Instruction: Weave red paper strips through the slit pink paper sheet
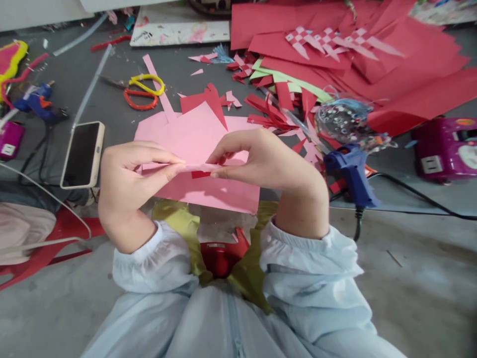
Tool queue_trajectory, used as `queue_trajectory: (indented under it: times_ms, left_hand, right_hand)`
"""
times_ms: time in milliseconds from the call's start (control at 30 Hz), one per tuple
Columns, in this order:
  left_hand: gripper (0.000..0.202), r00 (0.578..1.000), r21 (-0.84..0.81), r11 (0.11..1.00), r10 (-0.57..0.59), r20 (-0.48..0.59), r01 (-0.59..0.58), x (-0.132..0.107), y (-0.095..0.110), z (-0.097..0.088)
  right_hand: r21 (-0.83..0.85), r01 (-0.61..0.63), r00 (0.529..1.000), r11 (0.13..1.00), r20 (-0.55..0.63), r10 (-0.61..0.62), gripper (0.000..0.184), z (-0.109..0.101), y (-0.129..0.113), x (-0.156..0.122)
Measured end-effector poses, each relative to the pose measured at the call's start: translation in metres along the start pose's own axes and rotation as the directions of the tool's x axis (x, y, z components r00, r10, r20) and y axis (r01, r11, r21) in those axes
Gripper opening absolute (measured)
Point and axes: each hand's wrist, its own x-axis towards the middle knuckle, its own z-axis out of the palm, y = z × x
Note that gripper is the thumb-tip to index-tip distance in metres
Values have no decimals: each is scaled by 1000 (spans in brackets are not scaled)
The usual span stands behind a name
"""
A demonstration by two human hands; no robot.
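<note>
Pink paper strip [196, 168] spans the gap between our left hand [128, 174] and right hand [266, 159], each pinching it between thumb and fingers. We bend both wrists inward above the pink sheets [223, 195].

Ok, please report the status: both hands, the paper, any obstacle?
Left hand and right hand pinching narrow pink paper piece. Pink sheets lying underneath. Scissors beyond left hand, apart from both; no obstruction seen.
</note>
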Motion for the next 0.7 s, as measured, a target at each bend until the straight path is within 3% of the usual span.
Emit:
queue_trajectory:
  times_ms: [200,433,700]
  left_hand:
    - [17,992,45,991,-127,27,126,1,12,-1]
    - [22,992,59,990,-126,9,125,1,13,0]
    - [22,987,105,982,-158,28,154,-1,8,-1]
  right_hand:
    - [-69,-27,999,997,40,30,3,1,-4,2]
    - [-143,29,999,989,-40,-35,8,8,-3,5]
    - [-148,2,998,989,-64,-12,8,14,-4,7]
